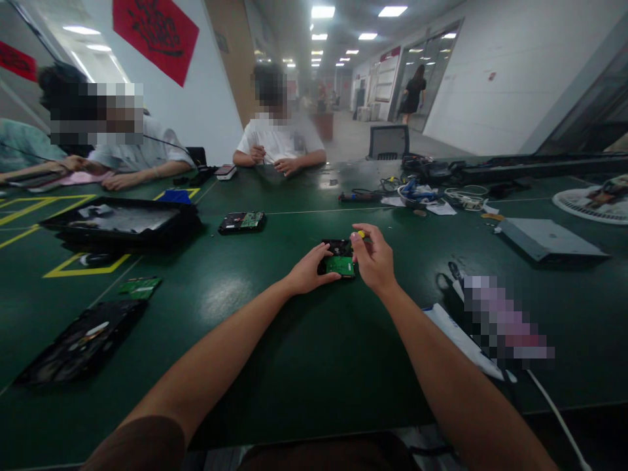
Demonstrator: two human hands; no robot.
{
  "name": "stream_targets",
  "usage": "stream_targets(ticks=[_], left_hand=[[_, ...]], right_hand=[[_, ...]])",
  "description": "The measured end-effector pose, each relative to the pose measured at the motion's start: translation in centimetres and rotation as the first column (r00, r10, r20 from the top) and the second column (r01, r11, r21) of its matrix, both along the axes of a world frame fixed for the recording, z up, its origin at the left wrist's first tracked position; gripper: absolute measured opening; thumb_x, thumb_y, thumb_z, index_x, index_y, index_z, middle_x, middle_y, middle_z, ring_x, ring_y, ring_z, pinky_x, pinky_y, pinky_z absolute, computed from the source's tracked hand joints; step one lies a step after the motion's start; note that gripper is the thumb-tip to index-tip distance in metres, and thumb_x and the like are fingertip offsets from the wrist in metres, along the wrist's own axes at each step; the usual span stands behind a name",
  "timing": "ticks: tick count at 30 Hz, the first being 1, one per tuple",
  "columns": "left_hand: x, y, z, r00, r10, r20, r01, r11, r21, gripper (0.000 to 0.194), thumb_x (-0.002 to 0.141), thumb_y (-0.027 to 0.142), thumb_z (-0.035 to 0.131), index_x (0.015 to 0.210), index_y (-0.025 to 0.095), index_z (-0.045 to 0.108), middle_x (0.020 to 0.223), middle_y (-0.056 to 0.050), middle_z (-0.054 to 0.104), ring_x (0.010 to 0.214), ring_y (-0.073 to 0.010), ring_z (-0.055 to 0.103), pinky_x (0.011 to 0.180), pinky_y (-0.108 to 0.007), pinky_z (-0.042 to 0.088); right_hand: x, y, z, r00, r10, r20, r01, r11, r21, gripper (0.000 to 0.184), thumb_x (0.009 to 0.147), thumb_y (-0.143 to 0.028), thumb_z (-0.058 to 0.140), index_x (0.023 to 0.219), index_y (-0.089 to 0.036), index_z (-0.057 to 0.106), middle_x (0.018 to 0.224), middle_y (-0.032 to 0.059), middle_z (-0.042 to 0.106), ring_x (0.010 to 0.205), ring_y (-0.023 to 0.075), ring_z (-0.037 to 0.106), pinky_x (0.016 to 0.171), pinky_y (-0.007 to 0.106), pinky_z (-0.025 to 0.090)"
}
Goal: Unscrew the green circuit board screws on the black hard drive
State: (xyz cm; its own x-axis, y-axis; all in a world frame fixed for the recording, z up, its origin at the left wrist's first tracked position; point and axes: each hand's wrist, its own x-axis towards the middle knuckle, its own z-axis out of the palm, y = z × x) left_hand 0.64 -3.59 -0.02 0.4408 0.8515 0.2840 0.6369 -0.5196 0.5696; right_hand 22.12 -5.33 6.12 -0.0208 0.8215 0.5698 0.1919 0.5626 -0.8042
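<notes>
A black hard drive [337, 248] with a green circuit board [340, 265] on top lies on the dark green table [304, 340] in front of me. My left hand [311, 269] grips its left side, fingers curled over the edge. My right hand [373, 258] is closed round a small screwdriver with a yellow cap [360, 233], held upright over the drive's right side. The tip of the tool is hidden behind my fingers.
A second drive [242, 222] lies further back, a black tray [120, 222] at the left, a loose green board [140, 286] and an opened black case [81, 340] near left. Cables [417, 191], a grey box [547, 239] and papers [461, 337] are at right. Two seated people work opposite.
</notes>
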Motion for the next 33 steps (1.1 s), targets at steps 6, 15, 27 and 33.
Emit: stream_targets(ticks=[6, 15, 27, 33], left_hand=[[0.09, -0.26, 0.5, 1.0, 0.007, 0.004, -0.006, 1.0, -0.012, 0.071, 0.084, 0.059, 0.078, 0.139, 0.019, 0.057, 0.162, -0.017, 0.047, 0.158, -0.0327, 0.033, 0.129, -0.052, 0.032], [0.08, -0.32, 0.66, 1.0, 0.004, 0.023, -0.004, 1.0, -0.005, 0.07, 0.082, 0.057, 0.08, 0.137, 0.02, 0.058, 0.161, -0.018, 0.047, 0.157, -0.0335, 0.035, 0.127, -0.053, 0.035], [0.18, -0.5, 0.92, 1.0, -0.005, 0.006, 0.005, 1.0, 0.005, 0.07, 0.084, 0.057, 0.078, 0.138, 0.018, 0.057, 0.159, -0.017, 0.05, 0.157, -0.0321, 0.036, 0.128, -0.05, 0.034], [0.04, -0.31, 0.57, 1.0, -0.012, 0.008, 0.012, 1.0, 0.023, 0.071, 0.084, 0.06, 0.077, 0.137, 0.017, 0.058, 0.157, -0.019, 0.051, 0.156, -0.0328, 0.037, 0.128, -0.051, 0.035]], right_hand=[[0.2, -0.01, 0.2, 0.995, 0.093, -0.018, -0.095, 0.989, -0.111, 0.037, 0.101, -0.061, 0.055, 0.106, -0.025, 0.065, 0.103, 0.0038, 0.069, 0.057, 0.0092, 0.062, 0.05, 0.024, 0.047], [0.14, -0.09, -0.46, 0.981, 0.182, -0.07, -0.19, 0.972, -0.14, 0.045, 0.106, -0.064, 0.038, 0.115, -0.027, 0.062, 0.1, 0.0025, 0.067, 0.053, 0.0079, 0.059, 0.045, 0.023, 0.042], [0.35, 0.23, -0.25, 0.967, 0.209, -0.144, -0.233, 0.954, -0.186, 0.038, 0.102, -0.061, 0.055, 0.096, -0.024, 0.063, 0.074, -0.0018, 0.063, 0.049, 0.0085, 0.056, 0.042, 0.021, 0.037], [0.21, 0.31, -0.64, 0.943, 0.253, -0.215, -0.3, 0.927, -0.225, 0.042, 0.101, -0.066, 0.051, 0.1, -0.025, 0.059, 0.104, 0.0029, 0.072, 0.052, 0.008, 0.063, 0.039, 0.021, 0.038]])
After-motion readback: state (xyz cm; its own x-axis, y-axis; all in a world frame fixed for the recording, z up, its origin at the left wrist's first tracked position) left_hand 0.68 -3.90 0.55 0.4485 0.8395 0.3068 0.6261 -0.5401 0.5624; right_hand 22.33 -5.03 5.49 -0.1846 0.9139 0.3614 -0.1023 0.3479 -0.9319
